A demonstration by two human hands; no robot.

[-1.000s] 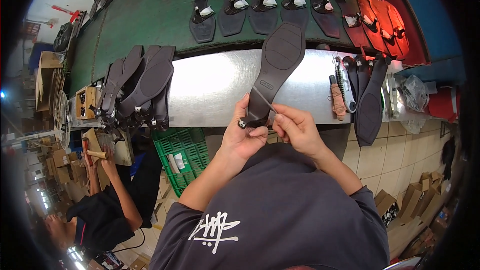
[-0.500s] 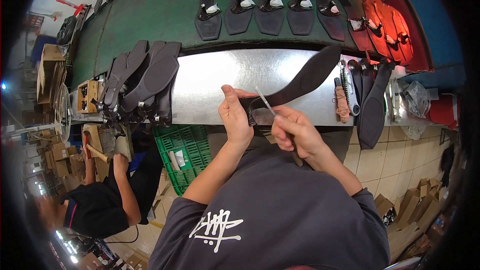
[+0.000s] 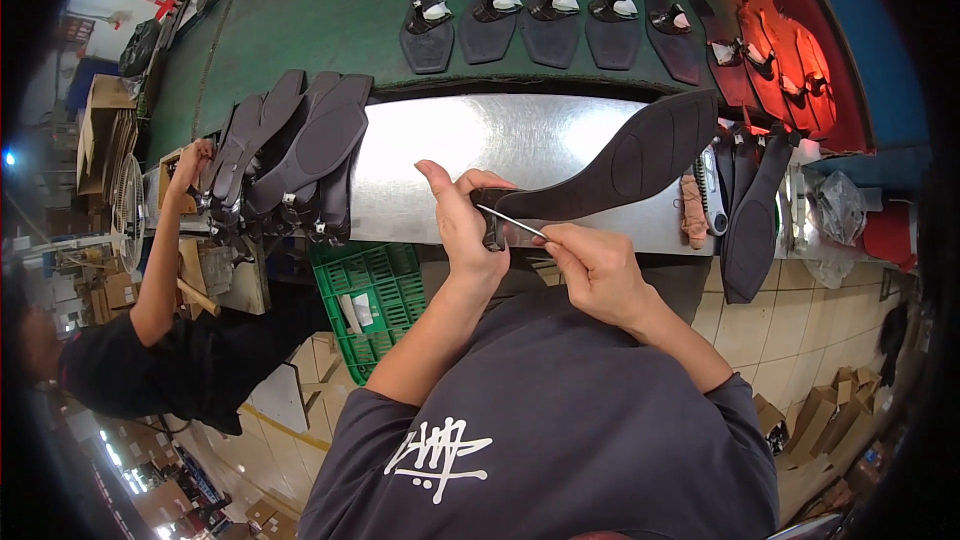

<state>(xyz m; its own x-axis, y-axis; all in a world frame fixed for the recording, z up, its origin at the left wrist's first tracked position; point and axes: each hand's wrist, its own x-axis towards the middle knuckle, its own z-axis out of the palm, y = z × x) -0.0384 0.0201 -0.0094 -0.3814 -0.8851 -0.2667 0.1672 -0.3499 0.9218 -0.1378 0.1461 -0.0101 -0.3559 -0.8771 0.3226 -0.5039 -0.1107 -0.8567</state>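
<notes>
A dark sandal (image 3: 640, 155) is held tilted over the metal work surface, its broad sole end pointing to the upper right. My left hand (image 3: 466, 230) grips its narrow strap end, with the thumb sticking up free. Closed around a thin metal hand tool (image 3: 518, 224) is my right hand (image 3: 605, 275). The tool's tip lies against the strap end of the sandal, beside my left fingers. Whatever handle the tool has is hidden in my right palm.
A pile of dark sandals (image 3: 325, 140) lies at left, with a co-worker's hand (image 3: 190, 165) beside it. More sandals (image 3: 550, 35) stand in a row on the green belt (image 3: 300, 10). At right are a wrapped tool (image 3: 692, 212) and hanging sandals (image 3: 755, 210). Below left sits a green crate (image 3: 375, 285).
My right hand has brought the tool's tip down onto the sandal's strap end. The sandal has tipped, its sole shifting right and toward me. The co-worker's hand has reached up to the pile.
</notes>
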